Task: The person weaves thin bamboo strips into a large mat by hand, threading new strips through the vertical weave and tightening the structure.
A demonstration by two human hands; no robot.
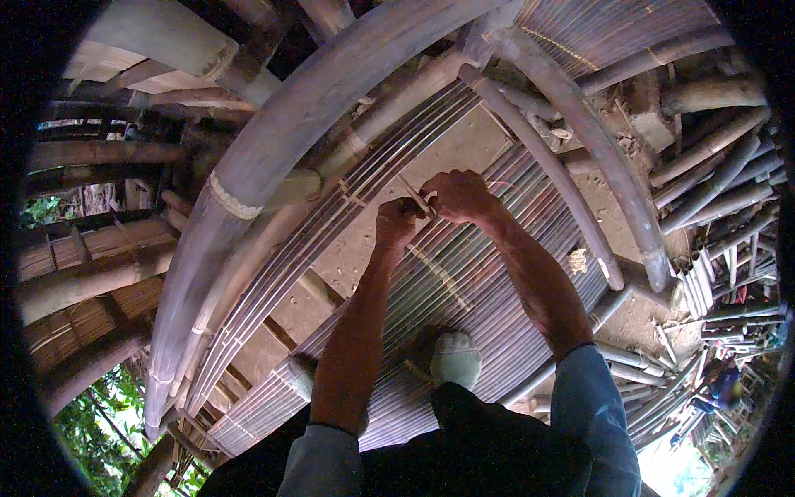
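Note:
My left hand (399,220) and my right hand (460,197) meet over a gap in a slatted bamboo platform (505,282). Both are closed, fingertips almost touching. A thin pale strip (409,185) sticks out between them; its other end is hidden by the fingers. Beside the right hand a fine reddish strand (500,184) curves over the slats. Beyond the left hand, long narrow bamboo slats (277,257) run along the platform's left side, joined by a crosswise binding (351,194). A pale binding line (443,277) crosses the slats nearer to me.
My foot in a light sock (455,361) rests on the slats. A thick bamboo pole (240,178) arches across the left, and slimmer poles (571,178) slope down on the right. Cut bamboo lengths (720,174) are piled at the far right. A person (725,389) is partly visible there.

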